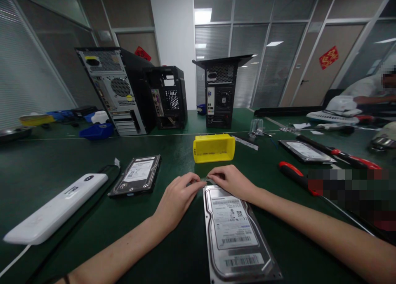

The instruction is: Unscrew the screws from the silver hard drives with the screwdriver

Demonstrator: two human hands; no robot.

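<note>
Both hands are low on the dark green counter, fingertips meeting at the far end of a silver metal hard drive with a white barcode label. The left hand sits just left of that far end, fingers curled in and pinched toward the right hand. The right hand rests over the drive's far edge, fingers bent and pinched too. Between the two sets of fingertips there is a tiny pale sliver, too small to identify, so whether either hand truly grips anything I cannot tell. The drive itself lies flat, label up, running from the fingertips back toward the person, between the two forearms.

Just beyond the hands sits a yellow plastic parts bin, lying with its open side facing them. Left of the left hand lies a second hard drive, dark-cased with a white label, well apart from it, and farther left a long white plastic device with a cable. Right of the right hand a red-handled screwdriver lies on the counter; beyond it a third flat hard drive and another red-and-black-handled screwdriver.

Far beyond the hands stand three open black computer tower cases with rear panels showing. At the far right, another person in a white sleeve is at the counter.
</note>
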